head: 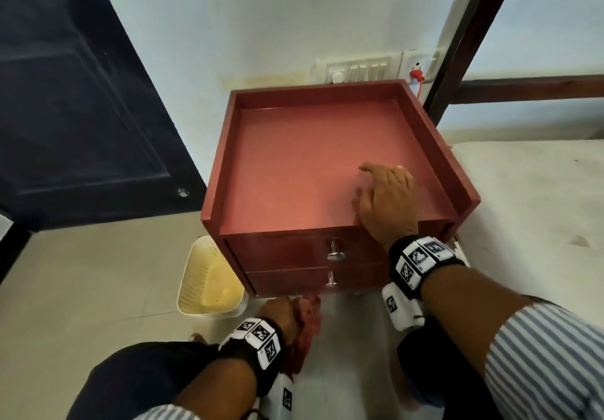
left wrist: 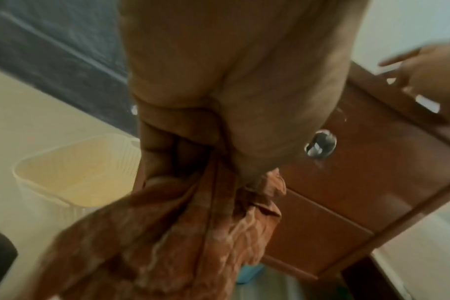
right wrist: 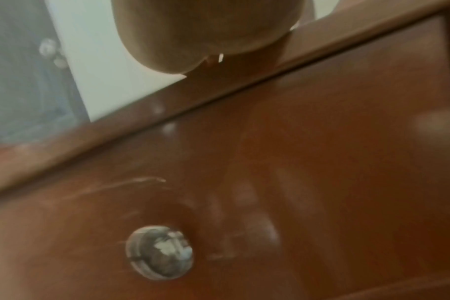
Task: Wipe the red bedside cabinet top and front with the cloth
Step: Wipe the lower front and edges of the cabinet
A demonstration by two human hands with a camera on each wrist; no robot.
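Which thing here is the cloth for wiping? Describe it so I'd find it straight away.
Start at the red bedside cabinet against the white wall, then drop below its two drawers to the floor. There the left hand grips a bunched cloth that hangs from its fingers. It is reddish with a pale check, the only soft, crumpled thing beside the rigid cream basket.

The right hand rests palm down on the front right part of the red wooden bedside cabinet's rimmed top, fingers relaxed. Below the cabinet's two drawers with metal knobs, the left hand grips a bunched red cloth. A cream plastic basket stands on the floor just left of the cabinet.
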